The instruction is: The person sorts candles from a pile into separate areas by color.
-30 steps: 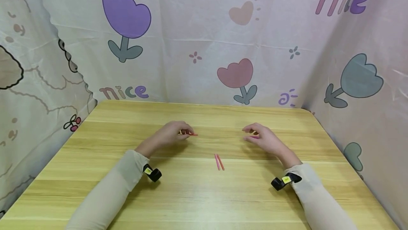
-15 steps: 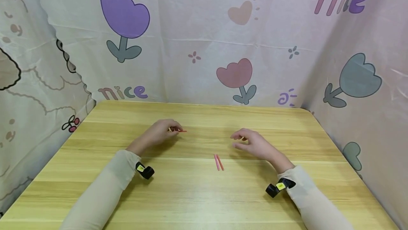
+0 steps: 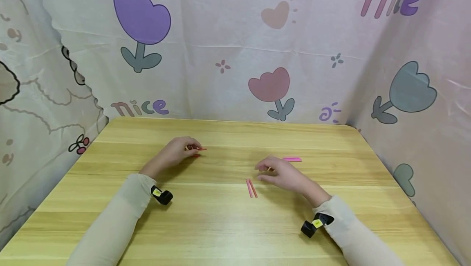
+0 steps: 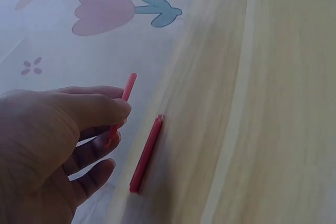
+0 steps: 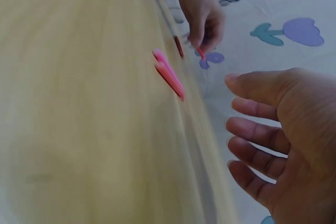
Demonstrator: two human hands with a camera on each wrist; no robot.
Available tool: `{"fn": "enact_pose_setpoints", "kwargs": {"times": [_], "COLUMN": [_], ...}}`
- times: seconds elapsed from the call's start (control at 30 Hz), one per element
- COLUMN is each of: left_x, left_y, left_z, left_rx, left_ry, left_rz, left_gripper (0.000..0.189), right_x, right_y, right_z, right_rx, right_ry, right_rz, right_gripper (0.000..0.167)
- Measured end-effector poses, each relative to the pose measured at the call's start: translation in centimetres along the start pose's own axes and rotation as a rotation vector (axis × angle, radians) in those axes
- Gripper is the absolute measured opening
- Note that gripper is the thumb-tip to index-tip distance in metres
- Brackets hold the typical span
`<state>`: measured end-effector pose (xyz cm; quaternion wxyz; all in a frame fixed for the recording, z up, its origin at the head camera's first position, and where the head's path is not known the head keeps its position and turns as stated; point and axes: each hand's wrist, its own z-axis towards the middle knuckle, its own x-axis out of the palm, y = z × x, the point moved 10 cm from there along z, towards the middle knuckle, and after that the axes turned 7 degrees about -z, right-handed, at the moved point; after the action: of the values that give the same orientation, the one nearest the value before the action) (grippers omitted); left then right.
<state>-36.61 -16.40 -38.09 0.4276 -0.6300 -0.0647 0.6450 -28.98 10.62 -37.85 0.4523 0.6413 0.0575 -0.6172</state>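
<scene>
My left hand (image 3: 172,151) pinches a thin red stick (image 4: 131,82) between thumb and fingers, above the table at the left. Below that hand, a small bundle of red sticks (image 4: 146,155) lies on the wood. On the other side, my right hand (image 3: 285,174) hovers with nothing in it, its fingers loosely bent and apart from the thumb. Just left of its fingertips lie a pink stick (image 3: 249,188) and an orange-red stick (image 3: 254,189), side by side and slightly angled to each other. Beyond the right hand rests a group of pink sticks (image 3: 293,159), partly covered by it in the head view.
Everything lies on a light wooden table (image 3: 220,229). A printed cloth (image 3: 206,20) hangs along its back edge and both sides. A small black camera (image 3: 163,196) is strapped at the left wrist, another camera (image 3: 310,227) at the right.
My left hand has moved left with the red stick. The right hand has left the pink sticks on the table and come left and nearer, towards the middle pair.
</scene>
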Motion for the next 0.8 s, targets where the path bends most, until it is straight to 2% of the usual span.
{"fn": "enact_pose_setpoints", "kwargs": {"times": [0.1, 0.27, 0.6, 0.8], "left_x": [-0.2, -0.3, -0.2, -0.1], "left_y": [0.4, 0.8, 2.3, 2.8], "left_z": [0.1, 0.0, -0.6, -0.9], "left_rx": [-0.015, -0.004, -0.013, -0.012], "left_ry": [-0.007, -0.01, -0.027, -0.031], "left_rz": [0.012, 0.03, 0.028, 0.018], "left_gripper": [0.011, 0.01, 0.012, 0.014], "right_x": [0.5, 1.1, 2.5, 2.5], "right_y": [0.5, 1.0, 1.6, 1.8], "right_z": [0.0, 0.0, 0.0, 0.0], "right_rx": [-0.01, -0.031, -0.025, -0.012], "right_ry": [0.015, 0.018, 0.045, 0.024], "right_rz": [-0.043, -0.108, -0.119, -0.124], "right_gripper": [0.028, 0.026, 0.021, 0.019]}}
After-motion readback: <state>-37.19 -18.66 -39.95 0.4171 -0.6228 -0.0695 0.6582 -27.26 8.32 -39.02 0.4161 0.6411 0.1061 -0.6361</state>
